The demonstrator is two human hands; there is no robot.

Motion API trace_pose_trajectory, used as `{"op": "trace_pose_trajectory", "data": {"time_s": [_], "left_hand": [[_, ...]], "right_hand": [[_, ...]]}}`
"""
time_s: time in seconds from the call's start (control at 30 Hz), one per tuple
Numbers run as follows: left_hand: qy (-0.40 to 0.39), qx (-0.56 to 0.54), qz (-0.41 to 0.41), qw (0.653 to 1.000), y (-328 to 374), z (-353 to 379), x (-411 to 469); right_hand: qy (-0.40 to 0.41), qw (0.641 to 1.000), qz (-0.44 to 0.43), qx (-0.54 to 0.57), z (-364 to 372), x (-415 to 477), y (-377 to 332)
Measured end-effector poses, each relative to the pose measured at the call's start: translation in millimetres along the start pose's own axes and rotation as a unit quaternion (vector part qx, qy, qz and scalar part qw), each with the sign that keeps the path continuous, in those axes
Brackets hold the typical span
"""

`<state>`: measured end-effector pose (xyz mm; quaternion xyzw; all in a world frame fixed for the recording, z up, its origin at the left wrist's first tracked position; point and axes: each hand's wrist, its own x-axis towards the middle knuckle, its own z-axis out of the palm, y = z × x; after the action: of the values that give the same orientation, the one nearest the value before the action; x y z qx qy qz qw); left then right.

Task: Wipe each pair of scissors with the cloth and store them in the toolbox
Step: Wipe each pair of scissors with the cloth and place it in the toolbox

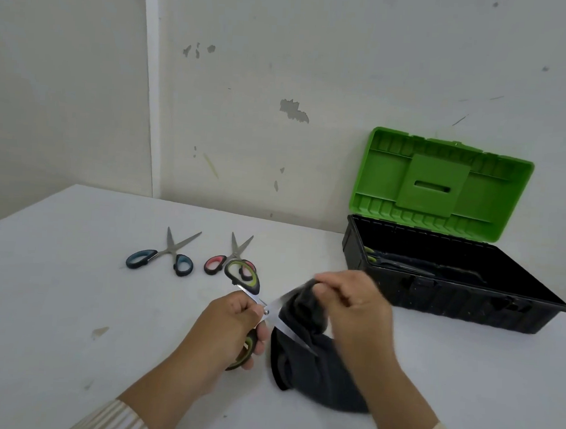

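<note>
left hand (pixel 235 324) is clamped around the green-handled scissors (pixel 262 307), gripping the lower handle and the pivot, blades splayed wide open above the table (pixel 71 301). right hand (pixel 352 304) pinches a bunch of the dark cloth (pixel 312 365) and rubs it on the upper blade; the hand is smeared with motion, so exactly where the cloth meets the steel is hard to say. the lower blade lies bare across the cloth, point aimed toward the right wrist. that's the danger here: with the blades this far apart, a quick wiping stroke could drag fingers or cloth onto an edge, and a snag could jerk the scissors out of the left hand's hold. the loose upper handle could also swing shut on the cloth. two pairs wait untouched further back, the blue-handled scissors (pixel 166 257) and the red-handled scissors (pixel 229 260), both lying open. the toolbox (pixel 453 284) stands at the right, lid up, with what looks like one pair already inside.
</note>
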<state>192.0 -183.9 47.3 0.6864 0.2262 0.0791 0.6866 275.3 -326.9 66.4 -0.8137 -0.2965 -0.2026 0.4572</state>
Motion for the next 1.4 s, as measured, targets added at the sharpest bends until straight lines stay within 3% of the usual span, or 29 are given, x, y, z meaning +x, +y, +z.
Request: {"op": "trace_pose_trajectory", "data": {"time_s": [0.1,0.17,0.23,0.33,0.47,0.6,0.7,0.83,0.93,1.03,1.1,1.2,1.33,1.4], "left_hand": [[-0.003,0.001,0.006,1.0,0,3,-2],[-0.003,0.006,0.009,1.0,-1,3,-2],[-0.004,0.005,0.011,1.0,-1,3,-2],[-0.01,-0.002,0.014,1.0,0,4,-2],[-0.005,0.009,0.016,1.0,-1,5,-3],[-0.012,-0.001,0.018,1.0,-2,5,-3],[-0.012,-0.001,0.026,1.0,-1,2,-3],[-0.021,0.011,0.04,0.999,0,-1,-2],[0.013,-0.007,0.035,0.999,-1,-2,2],[0.039,-0.028,0.03,0.998,-2,0,4],[0.053,-0.031,0.03,0.998,-3,0,5],[0.101,-0.078,0.034,0.991,1,-7,7],[0.168,-0.176,0.033,0.969,9,-19,13],[0.172,-0.216,0.019,0.961,9,-18,14]], "right_hand": [[-0.12,0.982,-0.11,-0.096,26,-14,-9],[-0.101,0.984,-0.116,-0.095,29,-7,2],[-0.075,0.993,-0.071,-0.061,26,-6,6],[-0.159,0.983,-0.074,-0.059,28,-13,-5],[-0.07,0.996,-0.033,-0.044,24,-3,0],[-0.16,0.985,-0.03,-0.048,33,-17,-8],[-0.068,0.996,-0.019,-0.052,29,-6,0],[0.052,0.991,0.12,-0.009,-4,13,28],[0.041,0.998,0.042,-0.007,-9,5,16],[-0.106,0.986,-0.096,-0.086,15,-12,-8],[-0.159,0.963,-0.171,-0.137,31,-16,-6],[-0.18,0.964,-0.145,-0.131,31,-10,10],[-0.146,0.97,-0.089,-0.172,15,-6,21],[-0.122,0.98,-0.076,-0.134,18,-9,14]]}}
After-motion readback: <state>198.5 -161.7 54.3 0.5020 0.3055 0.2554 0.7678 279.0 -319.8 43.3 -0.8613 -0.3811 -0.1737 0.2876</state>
